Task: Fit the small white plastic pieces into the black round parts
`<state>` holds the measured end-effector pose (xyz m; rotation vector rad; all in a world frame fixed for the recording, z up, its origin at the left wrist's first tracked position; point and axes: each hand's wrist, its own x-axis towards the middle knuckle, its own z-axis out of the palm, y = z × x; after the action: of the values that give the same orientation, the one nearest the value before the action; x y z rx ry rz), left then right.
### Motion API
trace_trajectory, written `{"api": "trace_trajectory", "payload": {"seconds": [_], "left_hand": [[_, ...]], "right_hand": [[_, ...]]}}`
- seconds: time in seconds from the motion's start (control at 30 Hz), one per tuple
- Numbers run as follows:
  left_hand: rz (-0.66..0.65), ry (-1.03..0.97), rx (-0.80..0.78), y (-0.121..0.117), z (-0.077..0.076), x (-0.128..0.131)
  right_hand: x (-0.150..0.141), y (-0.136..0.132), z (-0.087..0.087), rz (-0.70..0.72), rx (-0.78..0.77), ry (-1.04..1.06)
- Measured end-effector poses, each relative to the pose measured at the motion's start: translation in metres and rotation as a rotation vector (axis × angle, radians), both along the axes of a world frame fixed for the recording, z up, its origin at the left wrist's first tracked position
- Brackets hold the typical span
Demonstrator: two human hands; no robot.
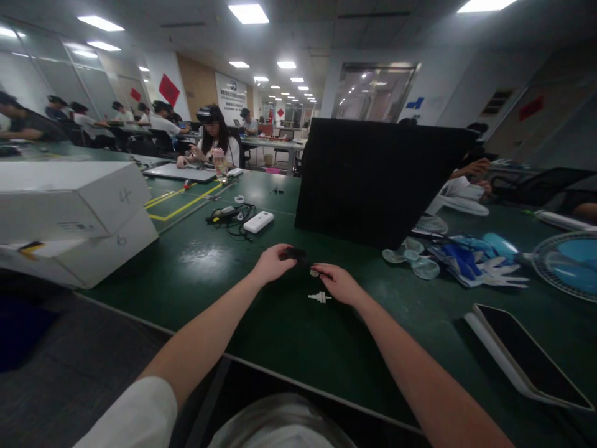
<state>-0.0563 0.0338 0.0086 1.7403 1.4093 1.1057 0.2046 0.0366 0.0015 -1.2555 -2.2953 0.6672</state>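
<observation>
My left hand (273,262) is closed around a small black part (295,254) just above the green table (261,330). My right hand (338,283) pinches a small round silvery piece (314,272) right beside that black part. A small white plastic piece (319,297) lies on the table under my right hand.
A tall black panel (373,180) stands behind my hands. Stacked white boxes (69,218) sit at left, a white remote (258,221) and cables behind. At right lie clear fan blades (413,258), blue-white gloves (471,261), a blue fan grille (571,264) and a tablet (527,358). People work at the far tables.
</observation>
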Motion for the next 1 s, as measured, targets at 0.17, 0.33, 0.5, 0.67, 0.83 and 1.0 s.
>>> {"api": "trace_trajectory", "payload": {"seconds": [0.17,0.33,0.5,0.67,0.83,1.0], "left_hand": [[-0.032,0.056,0.019,-0.009,0.004,0.005],[-0.047,0.108,0.005,-0.023,0.008,0.015],[-0.099,0.174,0.079,-0.036,0.007,0.032],[-0.124,0.226,0.111,-0.044,0.007,0.041],[-0.13,0.221,0.096,-0.042,0.004,0.041],[-0.127,0.182,0.085,-0.038,0.001,0.039]], "right_hand": [[0.012,-0.001,0.003,-0.048,0.092,-0.148],[0.023,-0.015,0.01,-0.269,0.039,0.04],[0.0,-0.035,0.022,-0.188,0.306,0.299],[-0.016,-0.041,0.029,-0.024,0.403,0.209],[-0.01,-0.044,0.027,0.045,0.447,0.015],[-0.004,-0.051,0.032,0.022,0.458,0.03]]}}
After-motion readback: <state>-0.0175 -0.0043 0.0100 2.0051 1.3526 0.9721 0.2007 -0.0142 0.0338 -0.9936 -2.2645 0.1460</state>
